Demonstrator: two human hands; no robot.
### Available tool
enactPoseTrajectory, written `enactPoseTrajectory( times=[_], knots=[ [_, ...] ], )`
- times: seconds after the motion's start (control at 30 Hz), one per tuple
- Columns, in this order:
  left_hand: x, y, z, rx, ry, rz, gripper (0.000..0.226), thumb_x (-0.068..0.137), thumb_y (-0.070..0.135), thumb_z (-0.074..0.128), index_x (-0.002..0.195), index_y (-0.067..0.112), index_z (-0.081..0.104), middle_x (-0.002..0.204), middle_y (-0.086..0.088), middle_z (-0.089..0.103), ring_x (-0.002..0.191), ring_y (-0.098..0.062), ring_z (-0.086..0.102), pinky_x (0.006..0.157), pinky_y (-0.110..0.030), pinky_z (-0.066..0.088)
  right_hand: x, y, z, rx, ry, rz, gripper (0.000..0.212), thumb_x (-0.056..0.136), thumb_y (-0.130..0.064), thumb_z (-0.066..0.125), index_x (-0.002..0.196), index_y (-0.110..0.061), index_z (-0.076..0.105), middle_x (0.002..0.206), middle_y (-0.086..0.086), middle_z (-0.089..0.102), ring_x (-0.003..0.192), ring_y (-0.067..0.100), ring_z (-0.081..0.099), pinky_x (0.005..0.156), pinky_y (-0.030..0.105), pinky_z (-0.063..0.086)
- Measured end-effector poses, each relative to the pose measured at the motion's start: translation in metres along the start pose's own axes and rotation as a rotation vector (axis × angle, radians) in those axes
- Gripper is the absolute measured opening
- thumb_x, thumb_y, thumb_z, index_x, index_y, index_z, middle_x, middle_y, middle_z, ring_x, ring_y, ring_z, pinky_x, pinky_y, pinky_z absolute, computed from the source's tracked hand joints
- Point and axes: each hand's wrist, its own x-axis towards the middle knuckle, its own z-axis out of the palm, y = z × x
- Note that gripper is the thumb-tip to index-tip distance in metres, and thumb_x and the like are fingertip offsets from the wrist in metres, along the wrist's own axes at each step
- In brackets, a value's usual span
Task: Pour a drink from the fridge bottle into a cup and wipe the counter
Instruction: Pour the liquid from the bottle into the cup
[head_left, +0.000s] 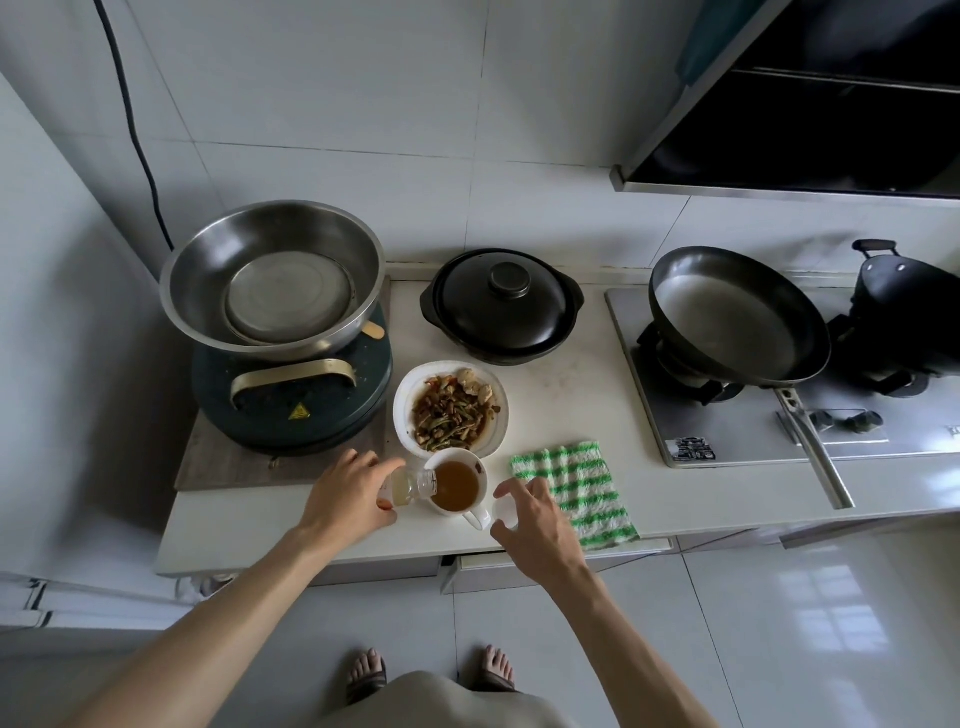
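Observation:
My left hand grips a clear plastic bottle tipped on its side, its mouth over the rim of a white cup. The cup stands near the counter's front edge and holds brown liquid almost to the top. My right hand hovers just right of the cup's handle, fingers curled around a small white cap. A green-and-white checked cloth lies flat on the counter to the right of that hand.
A white plate of stir-fried food sits right behind the cup. Further back are a black lidded clay pot, a steel basin on a dark round cooker, and a wok on the gas hob. The white counter ends just before my feet.

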Motion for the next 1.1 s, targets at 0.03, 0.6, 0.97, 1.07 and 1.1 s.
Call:
enactPoseTrajectory(
  times=[0.03, 0.6, 0.97, 1.07, 1.1],
  knots=[
    [-0.002, -0.002, 0.003, -0.030, 0.004, -0.014, 0.066, 0.073, 0.032, 0.080, 0.134, 0.030, 0.055, 0.108, 0.007, 0.063, 0.100, -0.017, 0.050, 0.071, -0.024, 0.042, 0.000, -0.002, -0.001, -0.003, 0.002, -0.002, 0.039, 0.089, -0.032, 0.066, 0.125, -0.028, 0.053, 0.122, 0.003, 0.049, 0.086, 0.018, 0.060, 0.069, 0.032, 0.055],
    [-0.023, 0.005, -0.037, -0.592, 0.038, -0.003, 0.057, 0.069, 0.022, 0.086, 0.114, 0.045, 0.059, 0.101, 0.023, 0.065, 0.099, -0.003, 0.060, 0.079, -0.019, 0.053, 0.014, -0.099, -0.065, 0.252, 0.030, -0.461, 0.042, 0.085, -0.022, 0.078, 0.125, -0.023, 0.065, 0.116, -0.003, 0.064, 0.084, 0.007, 0.067, 0.077, 0.028, 0.061],
    [-0.039, -0.010, -0.039, -0.486, 0.027, -0.031, 0.066, 0.070, 0.025, 0.087, 0.128, 0.036, 0.056, 0.111, 0.025, 0.055, 0.103, 0.007, 0.052, 0.088, -0.010, 0.040, 0.023, -0.117, -0.060, 0.105, -0.131, -0.374, 0.036, 0.086, -0.047, 0.074, 0.112, -0.022, 0.072, 0.100, -0.001, 0.073, 0.084, 0.015, 0.069, 0.079, 0.042, 0.060],
    [-0.041, -0.009, -0.035, -0.485, 0.016, -0.058, 0.066, 0.069, 0.033, 0.085, 0.128, 0.040, 0.056, 0.116, 0.024, 0.058, 0.106, -0.002, 0.053, 0.093, -0.019, 0.047, 0.023, -0.126, -0.055, -0.084, -0.092, -0.218, 0.050, 0.086, -0.070, 0.057, 0.095, -0.020, 0.060, 0.090, 0.000, 0.069, 0.080, 0.021, 0.065, 0.074, 0.039, 0.057],
    [-0.041, -0.008, -0.033, -0.494, 0.021, -0.076, 0.066, 0.068, 0.035, 0.084, 0.127, 0.041, 0.057, 0.115, 0.023, 0.060, 0.106, -0.003, 0.054, 0.094, -0.023, 0.049, 0.022, -0.129, -0.052, -0.088, -0.081, -0.193, 0.052, 0.087, -0.071, 0.055, 0.095, -0.020, 0.057, 0.090, 0.000, 0.068, 0.079, 0.022, 0.064, 0.073, 0.038, 0.055]
  ],
)
